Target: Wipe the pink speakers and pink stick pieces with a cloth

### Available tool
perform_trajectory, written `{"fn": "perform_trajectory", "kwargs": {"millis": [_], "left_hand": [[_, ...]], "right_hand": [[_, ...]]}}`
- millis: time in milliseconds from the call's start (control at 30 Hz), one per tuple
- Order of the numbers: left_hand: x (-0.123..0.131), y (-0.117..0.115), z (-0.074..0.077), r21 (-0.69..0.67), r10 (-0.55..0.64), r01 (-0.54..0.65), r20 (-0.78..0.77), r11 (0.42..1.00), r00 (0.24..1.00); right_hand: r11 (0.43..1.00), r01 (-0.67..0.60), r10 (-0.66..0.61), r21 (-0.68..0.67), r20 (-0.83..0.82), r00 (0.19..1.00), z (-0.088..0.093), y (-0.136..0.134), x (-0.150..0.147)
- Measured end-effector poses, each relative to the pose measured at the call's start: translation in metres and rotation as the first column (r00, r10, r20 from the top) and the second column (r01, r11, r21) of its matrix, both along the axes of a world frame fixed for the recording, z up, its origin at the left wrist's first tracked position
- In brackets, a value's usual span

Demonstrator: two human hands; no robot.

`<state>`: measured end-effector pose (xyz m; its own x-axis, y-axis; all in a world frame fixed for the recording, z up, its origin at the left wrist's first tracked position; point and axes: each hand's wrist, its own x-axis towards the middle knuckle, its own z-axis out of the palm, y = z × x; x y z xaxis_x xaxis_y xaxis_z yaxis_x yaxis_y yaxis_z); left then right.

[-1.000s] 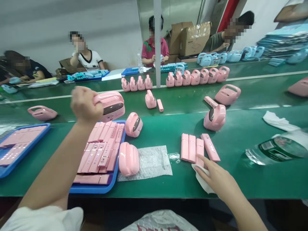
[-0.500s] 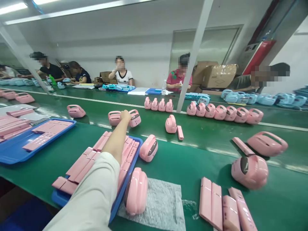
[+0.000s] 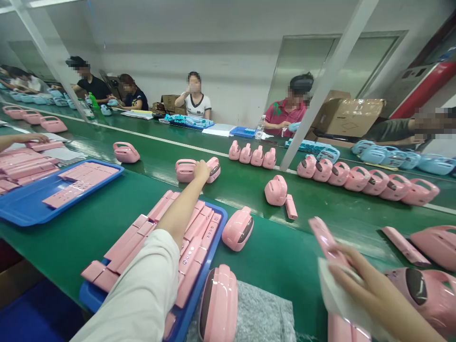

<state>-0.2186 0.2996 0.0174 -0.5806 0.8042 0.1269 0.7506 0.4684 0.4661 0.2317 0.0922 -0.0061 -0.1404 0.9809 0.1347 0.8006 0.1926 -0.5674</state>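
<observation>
My left hand (image 3: pixel 201 170) reaches far out over the green conveyor belt (image 3: pixel 153 156), fingers curled on a pink handled device (image 3: pixel 213 169) that stands beside another pink device (image 3: pixel 185 170). My right hand (image 3: pixel 370 289) is low at the right, gripping a long pink panel (image 3: pixel 325 240) together with a white cloth (image 3: pixel 338 299). A blue tray (image 3: pixel 213 247) full of pink panels lies under my left arm.
Several pink devices stand on the belt and the near table, one (image 3: pixel 238 229) beside the tray and one (image 3: pixel 219 304) on bubble wrap (image 3: pixel 265 318). A second blue tray (image 3: pixel 24 209) lies left. Other people sit across the belt; another person's hand (image 3: pixel 33 138) rests at far left.
My left hand carried the pink device out onto the belt and set it beside another. My right hand lifted a pink panel with the cloth. The view swung up and left.
</observation>
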Motion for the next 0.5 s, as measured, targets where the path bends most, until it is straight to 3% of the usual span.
{"fn": "perform_trajectory", "kwargs": {"millis": [100,233,367,500], "left_hand": [[-0.002,0.0,0.0,-0.046,-0.073,0.073,-0.003,0.996,0.997],[-0.015,-0.001,0.004,-0.095,-0.211,0.207,-0.036,0.974,0.977],[-0.042,-0.006,0.017,-0.075,-0.248,0.239,-0.147,0.968,0.958],[-0.074,-0.009,0.028,-0.126,-0.196,0.169,-0.249,0.978,0.948]], "right_hand": [[0.973,-0.064,0.062,-0.221,-0.015,0.998,0.023,0.084,-0.069],[0.955,-0.106,0.101,-0.277,-0.033,0.994,0.015,0.166,-0.159],[0.942,-0.191,0.15,-0.275,-0.164,0.975,-0.006,0.201,-0.22],[0.939,-0.217,0.124,-0.267,-0.327,0.937,-0.011,0.208,-0.249]]}}
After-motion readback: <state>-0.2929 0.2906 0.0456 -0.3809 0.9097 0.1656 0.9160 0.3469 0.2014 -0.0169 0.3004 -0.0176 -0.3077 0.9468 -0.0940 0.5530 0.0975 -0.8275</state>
